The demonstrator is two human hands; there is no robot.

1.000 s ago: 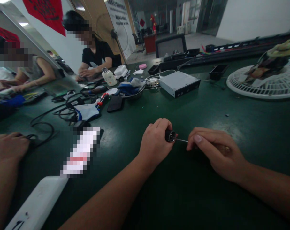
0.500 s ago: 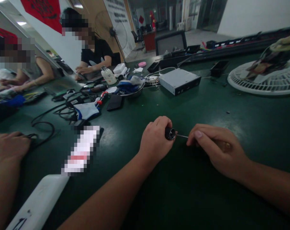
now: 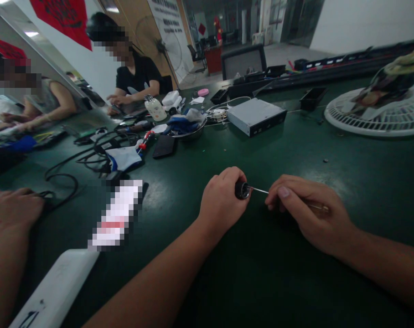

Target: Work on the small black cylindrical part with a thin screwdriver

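Note:
Near the middle of the green table, my left hand (image 3: 222, 193) is closed around a small black cylindrical part (image 3: 241, 190), its round hollow end turned toward me and to the right. My right hand (image 3: 307, 209) grips a screwdriver (image 3: 318, 207) by its amber-brown handle. The thin metal shaft points left, and its tip meets the rim of the black part's opening. Whether the tip sits inside or only touches the edge, I cannot tell. My left fingers hide the rest of the black part.
A white fan grille (image 3: 374, 120) with parts on it lies at the right. Behind my hands sits a grey disc drive (image 3: 256, 116). Cables, a red screwdriver (image 3: 146, 139) and a glove (image 3: 125, 157) lie left. Another person's hand (image 3: 13, 209) rests beside a white object (image 3: 56, 287).
The screwdriver's shaft has risen slightly and its tip has shifted left, to the upper rim of the black part. My left hand has barely moved.

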